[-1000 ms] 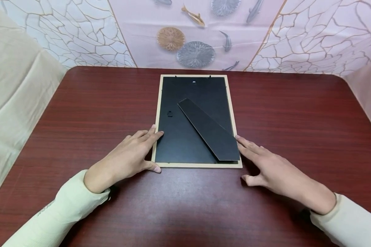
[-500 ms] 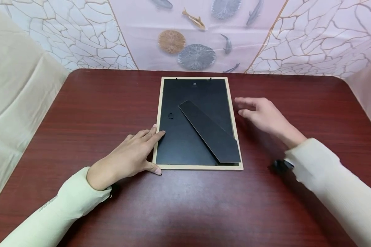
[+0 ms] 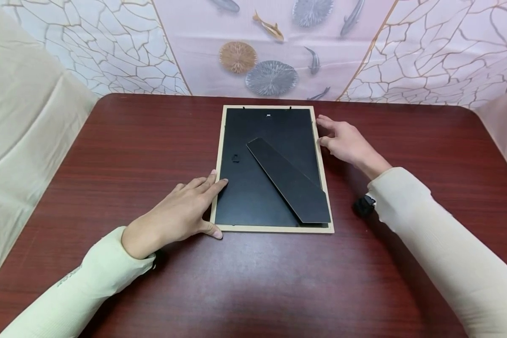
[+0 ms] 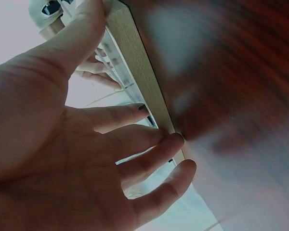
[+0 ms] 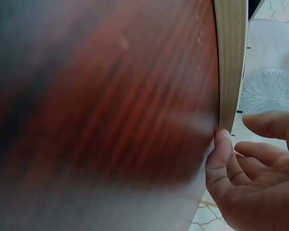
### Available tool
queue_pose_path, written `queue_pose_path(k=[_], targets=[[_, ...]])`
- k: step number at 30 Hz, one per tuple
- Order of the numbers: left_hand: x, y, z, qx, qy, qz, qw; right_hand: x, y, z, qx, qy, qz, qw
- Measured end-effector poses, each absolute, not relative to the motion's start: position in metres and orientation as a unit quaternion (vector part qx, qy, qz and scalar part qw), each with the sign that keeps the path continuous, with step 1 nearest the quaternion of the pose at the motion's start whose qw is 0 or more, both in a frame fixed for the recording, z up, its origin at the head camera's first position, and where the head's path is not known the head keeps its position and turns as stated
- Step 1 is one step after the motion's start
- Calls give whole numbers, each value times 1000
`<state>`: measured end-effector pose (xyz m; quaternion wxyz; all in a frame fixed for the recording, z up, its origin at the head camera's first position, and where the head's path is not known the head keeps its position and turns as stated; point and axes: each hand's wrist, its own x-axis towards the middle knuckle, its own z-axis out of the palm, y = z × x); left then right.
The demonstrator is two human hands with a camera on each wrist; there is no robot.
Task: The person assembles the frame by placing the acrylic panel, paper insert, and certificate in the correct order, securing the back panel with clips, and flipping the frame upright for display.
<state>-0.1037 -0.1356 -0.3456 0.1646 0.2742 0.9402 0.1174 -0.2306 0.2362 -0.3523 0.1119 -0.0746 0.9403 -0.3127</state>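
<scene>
A picture frame (image 3: 253, 206) lies back side up on the table, with a pale wood border and a black backing board. A black easel stand (image 3: 293, 185) is fixed to it and lies slanted towards the lower right corner. My left hand (image 3: 175, 213) rests on the lower left edge, fingers spread across the border and thumb by the bottom corner. In the left wrist view its fingertips touch the wooden side (image 4: 142, 72). At the upper right edge is my right hand (image 3: 348, 141); in the right wrist view a fingertip touches the wooden side (image 5: 231, 57), with the thumb (image 5: 267, 124) apart.
The dark red wooden table (image 3: 270, 286) has rounded far corners. Behind it hangs a patterned cloth (image 3: 211, 56) with fish and round motifs. Plain pale cloth (image 3: 21, 131) covers the left side. Small black turn tabs sit along the frame's inner edge.
My right hand has left the frame's lower right edge, moved away up the table and come to its upper right edge. The left hand stays in place, and the frame lies still.
</scene>
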Motion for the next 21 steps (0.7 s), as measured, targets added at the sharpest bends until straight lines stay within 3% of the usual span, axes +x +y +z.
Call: queue_pose_path(k=[21], targets=[[-106,-137,-347,284,936,124,166,-239,235,-357,-140,951,-247,118]])
